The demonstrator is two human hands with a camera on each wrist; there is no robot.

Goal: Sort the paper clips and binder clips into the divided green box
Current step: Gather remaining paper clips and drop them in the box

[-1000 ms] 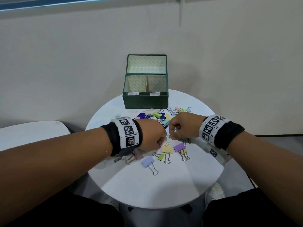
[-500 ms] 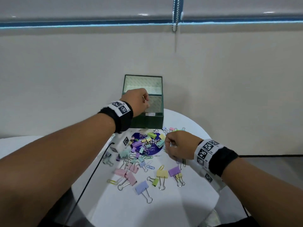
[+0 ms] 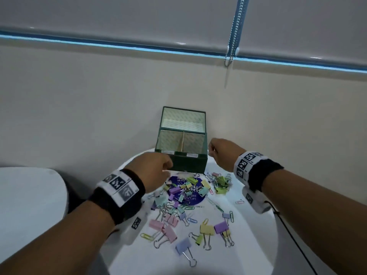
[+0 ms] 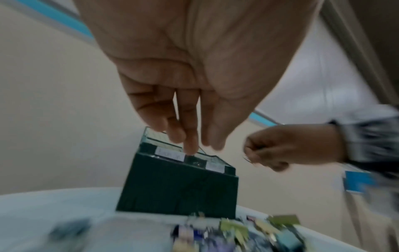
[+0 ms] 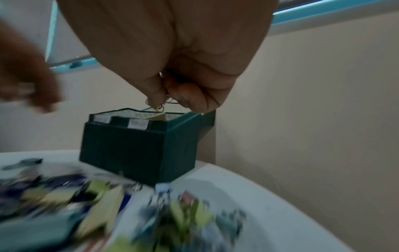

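Head view: your right hand (image 3: 224, 153) is raised beside the green box (image 3: 183, 155); clips (image 3: 190, 195) litter the tabletop (image 3: 248, 245).
Left wrist: left hand (image 4: 194, 85) empty, fingers (image 4: 191, 145) relaxed.
Right wrist: fingers pinch paper clips (image 5: 158, 106); next, judge the compartment and release.

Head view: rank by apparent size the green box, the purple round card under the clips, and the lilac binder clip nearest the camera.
1. green box
2. purple round card, partly covered, so its extent is unsure
3. lilac binder clip, smallest despite sitting closest

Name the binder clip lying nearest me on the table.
The blue binder clip, alone at the front of the spread, silver handles toward you; the yellow and purple ones lie farther back.
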